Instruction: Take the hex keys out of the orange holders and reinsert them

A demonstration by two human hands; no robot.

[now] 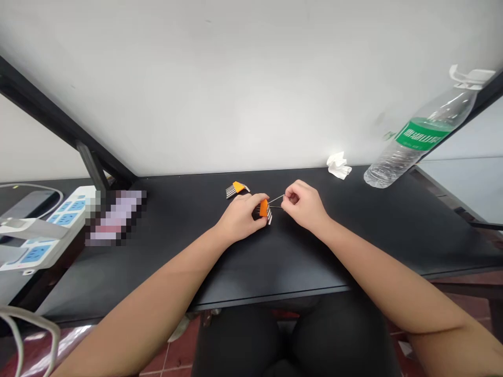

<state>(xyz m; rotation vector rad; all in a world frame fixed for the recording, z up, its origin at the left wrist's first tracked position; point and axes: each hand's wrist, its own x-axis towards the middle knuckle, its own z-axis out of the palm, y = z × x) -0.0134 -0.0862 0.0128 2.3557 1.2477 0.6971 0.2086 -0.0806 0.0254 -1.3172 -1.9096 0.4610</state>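
Observation:
My left hand (244,215) is closed around an orange holder (263,208) with several short metal rods sticking out of it, which looks like a hex key set. My right hand (304,205) pinches the far ends of thin metal rods (277,199) that reach across from the holder; they look like hex keys. Part of the holder is covered by the left fingers. Just behind the left hand, a second orange holder (238,186) with metal rods lies on the black table (251,272).
A clear plastic bottle (422,133) with a green label stands at the back right, beside a crumpled white tissue (338,165). Over on the left are a power strip (58,225) with cables, a pixelated item (118,217) and a phone (29,204). A white wall (236,94) rises behind the table.

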